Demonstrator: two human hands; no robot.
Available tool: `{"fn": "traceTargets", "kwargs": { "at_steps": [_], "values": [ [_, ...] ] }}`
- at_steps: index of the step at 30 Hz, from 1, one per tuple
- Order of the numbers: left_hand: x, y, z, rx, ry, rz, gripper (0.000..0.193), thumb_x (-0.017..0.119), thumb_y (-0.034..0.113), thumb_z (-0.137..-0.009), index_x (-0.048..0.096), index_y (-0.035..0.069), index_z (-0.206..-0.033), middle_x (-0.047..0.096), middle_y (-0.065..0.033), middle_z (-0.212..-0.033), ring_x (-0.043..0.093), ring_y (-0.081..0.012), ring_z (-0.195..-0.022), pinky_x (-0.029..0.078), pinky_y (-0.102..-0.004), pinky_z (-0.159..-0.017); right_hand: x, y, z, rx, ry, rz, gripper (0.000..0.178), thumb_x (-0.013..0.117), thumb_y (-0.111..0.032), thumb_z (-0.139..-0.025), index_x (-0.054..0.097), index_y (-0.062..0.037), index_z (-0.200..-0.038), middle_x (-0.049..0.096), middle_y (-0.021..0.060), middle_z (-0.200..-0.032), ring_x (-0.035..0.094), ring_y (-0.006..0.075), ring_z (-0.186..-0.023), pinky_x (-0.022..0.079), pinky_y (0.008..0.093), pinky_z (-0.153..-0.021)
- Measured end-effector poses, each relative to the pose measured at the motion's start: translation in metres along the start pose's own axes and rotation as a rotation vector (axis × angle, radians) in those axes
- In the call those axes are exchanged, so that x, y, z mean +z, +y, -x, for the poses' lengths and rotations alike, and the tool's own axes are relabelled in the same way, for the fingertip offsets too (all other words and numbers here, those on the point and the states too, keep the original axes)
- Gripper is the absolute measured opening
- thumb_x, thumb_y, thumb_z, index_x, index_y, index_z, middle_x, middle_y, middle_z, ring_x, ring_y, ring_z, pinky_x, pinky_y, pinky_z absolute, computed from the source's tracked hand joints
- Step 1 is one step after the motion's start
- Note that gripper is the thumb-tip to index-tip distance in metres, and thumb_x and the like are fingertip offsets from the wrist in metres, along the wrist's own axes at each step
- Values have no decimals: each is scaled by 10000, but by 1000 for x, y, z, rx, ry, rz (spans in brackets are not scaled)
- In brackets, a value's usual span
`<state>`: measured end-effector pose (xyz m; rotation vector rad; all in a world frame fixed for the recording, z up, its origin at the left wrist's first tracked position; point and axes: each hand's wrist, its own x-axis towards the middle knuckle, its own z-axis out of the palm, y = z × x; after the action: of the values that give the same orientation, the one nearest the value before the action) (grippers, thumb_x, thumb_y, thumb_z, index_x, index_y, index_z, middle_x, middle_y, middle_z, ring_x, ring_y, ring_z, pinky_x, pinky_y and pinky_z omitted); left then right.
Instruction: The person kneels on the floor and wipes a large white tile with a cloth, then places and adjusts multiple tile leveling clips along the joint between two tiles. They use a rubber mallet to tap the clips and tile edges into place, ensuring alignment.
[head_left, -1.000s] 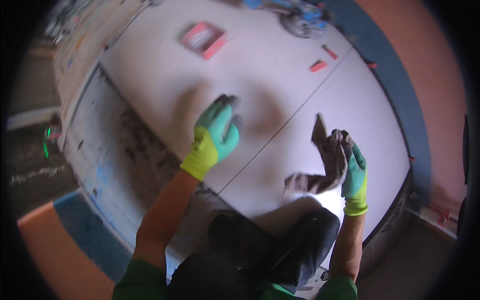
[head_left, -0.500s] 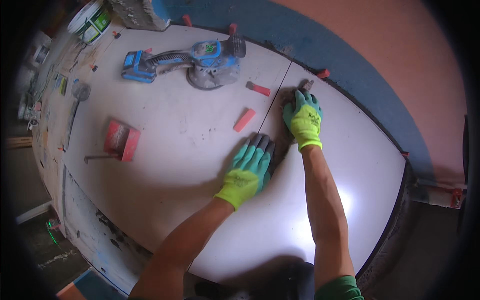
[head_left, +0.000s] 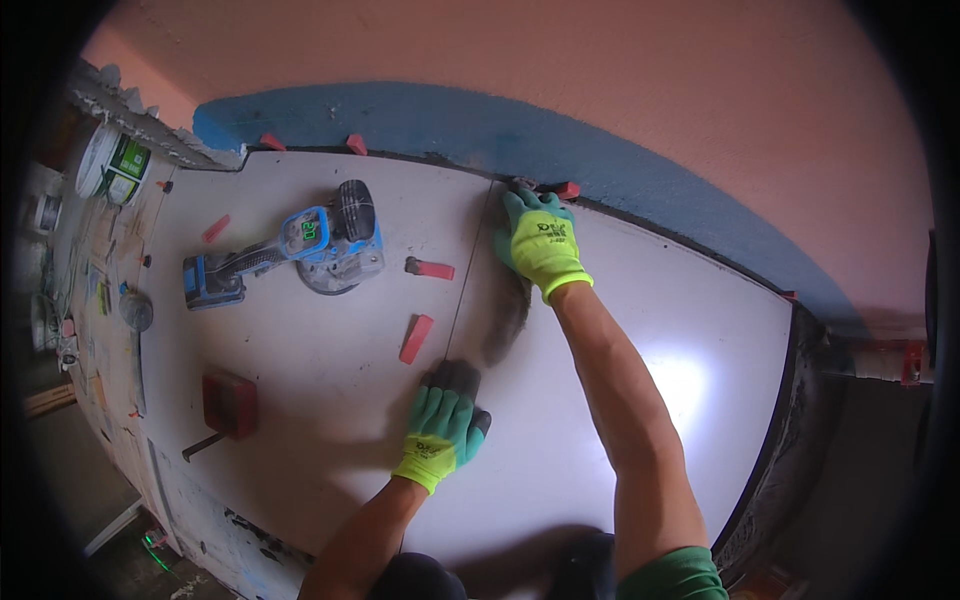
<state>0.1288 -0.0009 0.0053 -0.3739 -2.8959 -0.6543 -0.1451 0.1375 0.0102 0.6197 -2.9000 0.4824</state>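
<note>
My left hand (head_left: 445,415), in a green and yellow glove with dark fingertips, rests flat on a large pale tile (head_left: 590,400), fingers extended beside the joint line. My right hand (head_left: 540,240), gloved alike, reaches to the tile's far edge by the wall, its fingers bent over what looks like a crumpled grey-brown rag (head_left: 521,184). Most of that rag is hidden by the glove. Just right of those fingers, a red wedge (head_left: 567,190) sits in the gap along the wall. A dark smear or shadow (head_left: 505,330) stretches below the right hand.
Left of the joint lie a blue and black cordless suction tool (head_left: 340,262), loose red wedges (head_left: 416,338) and a red box-like piece (head_left: 230,404) with a thin rod. A white and green bucket (head_left: 125,165) stands far left. The blue and pink wall (head_left: 650,150) bounds the far side.
My right hand has moved farther out, to the tile edge at the wall. The view has shifted, showing more wall. My left hand stays on the tile by the joint.
</note>
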Motion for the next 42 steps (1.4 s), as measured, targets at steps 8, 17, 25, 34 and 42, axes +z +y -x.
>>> {"fn": "traceTargets", "kwargs": {
  "at_steps": [8,17,25,34,42],
  "values": [
    [-5,4,-7,-2,-27,-111,550,651,205,-834,593,-30,-1328,529,-226,-1460,468,-399,-1396,310,-538,-1184,-57,93,46,100,-172,50,498,687,-263,-782,666,-114,-1257,669,112,-1290,617,402,-1124,511,480,-986],
    [-6,8,-6,44,-78,-188,609,625,172,-841,536,-81,-1388,494,-272,-1482,441,-469,-1407,284,-573,-1213,-105,218,127,247,-98,92,542,684,-277,-782,658,-99,-1294,650,142,-1340,604,420,-1183,485,490,-1044],
    [0,6,0,16,-129,-232,602,572,96,-843,496,-100,-1407,469,-294,-1494,406,-495,-1423,265,-596,-1211,-152,357,217,405,66,170,504,676,-253,-798,664,-109,-1281,672,127,-1297,619,415,-1116,509,489,-967],
    [-1,7,1,-15,-202,-292,595,483,131,-911,446,-137,-1440,432,-302,-1527,362,-478,-1459,212,-570,-1241,-202,471,280,769,20,390,493,619,-335,-845,672,-113,-1282,662,139,-1322,623,422,-1155,510,490,-994],
    [-2,12,-2,-47,-219,-318,626,522,118,-879,440,-105,-1458,414,-285,-1545,348,-468,-1467,226,-564,-1240,-199,445,280,888,-69,432,426,562,-384,-885,756,-47,-1060,744,211,-1021,703,441,-949,553,520,-862]
  ]
}}
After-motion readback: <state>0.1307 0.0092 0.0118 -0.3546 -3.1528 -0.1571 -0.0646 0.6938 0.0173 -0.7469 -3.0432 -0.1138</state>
